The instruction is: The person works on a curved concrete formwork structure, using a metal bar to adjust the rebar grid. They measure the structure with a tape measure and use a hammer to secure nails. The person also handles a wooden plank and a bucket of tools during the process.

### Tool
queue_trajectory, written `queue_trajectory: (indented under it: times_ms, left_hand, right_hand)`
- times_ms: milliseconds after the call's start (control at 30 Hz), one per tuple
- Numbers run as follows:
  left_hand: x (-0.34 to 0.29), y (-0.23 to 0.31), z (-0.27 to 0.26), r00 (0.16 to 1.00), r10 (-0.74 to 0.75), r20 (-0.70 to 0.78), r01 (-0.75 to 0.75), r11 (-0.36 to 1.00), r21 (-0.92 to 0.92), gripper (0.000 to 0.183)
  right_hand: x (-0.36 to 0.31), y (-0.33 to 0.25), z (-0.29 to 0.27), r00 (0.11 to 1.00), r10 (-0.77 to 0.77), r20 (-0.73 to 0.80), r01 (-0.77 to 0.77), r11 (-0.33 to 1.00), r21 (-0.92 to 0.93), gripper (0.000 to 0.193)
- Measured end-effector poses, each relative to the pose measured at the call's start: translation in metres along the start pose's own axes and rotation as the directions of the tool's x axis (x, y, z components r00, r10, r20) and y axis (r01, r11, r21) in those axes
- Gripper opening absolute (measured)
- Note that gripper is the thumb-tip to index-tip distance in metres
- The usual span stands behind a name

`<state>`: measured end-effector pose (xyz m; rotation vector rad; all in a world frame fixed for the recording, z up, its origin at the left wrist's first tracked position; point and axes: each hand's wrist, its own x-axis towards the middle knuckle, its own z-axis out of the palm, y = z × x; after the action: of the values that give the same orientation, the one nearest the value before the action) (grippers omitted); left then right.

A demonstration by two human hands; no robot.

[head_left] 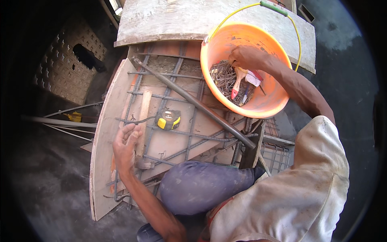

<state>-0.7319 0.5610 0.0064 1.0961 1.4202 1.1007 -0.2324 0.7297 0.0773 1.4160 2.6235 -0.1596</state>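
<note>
Dark concrete floor (48, 189) all around, with a curved wooden formwork (102, 133) filling the centre of the frame, crossed by a grid of steel rebar (177, 132) and capped at the top by a pale weathered board (169, 18). Lying diagonally over the grid from upper left to lower right, a long dark steel bar (197, 104). Just left of centre, resting on the rebar, a yellow and black tape measure (168, 119). At the upper right, an orange plastic bucket (266, 105) with a yellow wire handle, holding a heap of nails (222, 77), a brush with a pale wooden handle (238, 82) and some small tools. Right hand (246, 56) reaching down into the bucket, above the nails and touching the brush's top end; grip curled, but impossible to tell whether closed on anything. Left hand (125, 147) at lower left, fingers spread wide and flat, pressing on a narrow wooden strip (143, 121) beside the formwork's rim, holding nothing. At the bottom, a bent knee in blue trousers (201, 185) and a stained whitish shirt (298, 193).
</note>
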Motion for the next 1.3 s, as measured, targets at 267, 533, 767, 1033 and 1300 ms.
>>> queue_trajectory:
  times_ms: [267, 533, 767, 1033, 1300]
  left_hand:
    - [-0.02, -0.016, -0.033, 0.988, -0.029, -0.151, 0.018, 0.997, -0.073, 0.049]
    - [-0.028, -0.026, -0.035, 0.987, -0.012, -0.158, -0.008, 0.992, -0.122, 0.045]
    - [-0.039, -0.027, -0.041, 0.982, -0.016, -0.189, -0.012, 0.989, -0.145, 0.046]
    - [-0.042, -0.022, -0.037, 0.982, 0.01, -0.19, -0.035, 0.991, -0.13, 0.044]
    - [-0.056, 0.044, 0.012, 0.953, 0.144, 0.268, -0.079, 0.968, -0.24, 0.049]
  right_hand:
    - [0.018, -0.002, 0.029, 0.994, -0.099, 0.05, 0.103, 0.99, -0.1, 0.01]
    - [0.025, 0.001, 0.031, 0.977, -0.169, 0.128, 0.188, 0.969, -0.159, 0.009]
    - [0.035, -0.022, 0.005, 0.926, -0.054, 0.375, 0.104, 0.988, -0.114, 0.012]
    - [-0.014, -0.029, -0.044, 0.989, 0.096, -0.116, -0.117, 0.974, -0.192, 0.01]
    - [-0.045, -0.264, -0.043, 0.719, -0.075, -0.691, 0.44, 0.819, 0.368, 0.016]
